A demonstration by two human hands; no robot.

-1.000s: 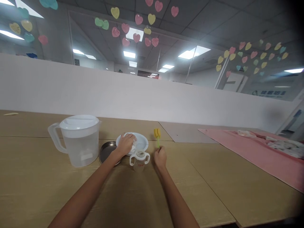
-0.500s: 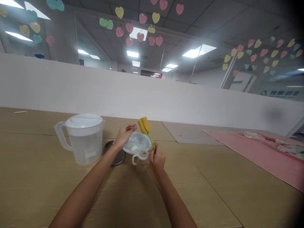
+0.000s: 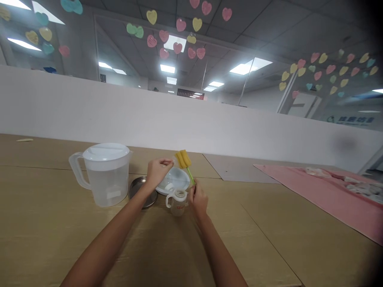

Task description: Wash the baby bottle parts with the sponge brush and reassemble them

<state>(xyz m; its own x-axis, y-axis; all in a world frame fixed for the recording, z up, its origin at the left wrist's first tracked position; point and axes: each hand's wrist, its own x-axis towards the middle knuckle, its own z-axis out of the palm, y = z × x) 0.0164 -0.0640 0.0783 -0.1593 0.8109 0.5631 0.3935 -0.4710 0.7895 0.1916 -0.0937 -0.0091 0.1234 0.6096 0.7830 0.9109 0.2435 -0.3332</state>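
My right hand (image 3: 198,199) is closed round the green handle of a sponge brush, whose yellow sponge head (image 3: 183,159) points up and away. My left hand (image 3: 159,171) is pinched just left of the sponge, fingertips pressed on something small and clear that I cannot make out. Below the hands a small clear bottle with white handles (image 3: 178,202) stands upright and open on the table. Behind it sits a white bowl (image 3: 181,181) with a small white piece inside, partly hidden by my left hand. A round metal tray (image 3: 137,187) lies under my left wrist.
A large lidded clear pitcher (image 3: 109,175) stands left of the metal tray on the wooden table (image 3: 54,223). A pink cloth (image 3: 305,191) with crumpled fabric lies at the right, beside a grey mat (image 3: 239,170). A low white wall (image 3: 179,123) runs behind.
The sponge head has moved slightly down and to the right. My left hand has lowered a little, its fingers drawn closer together near the sponge. My right hand still grips the handle.
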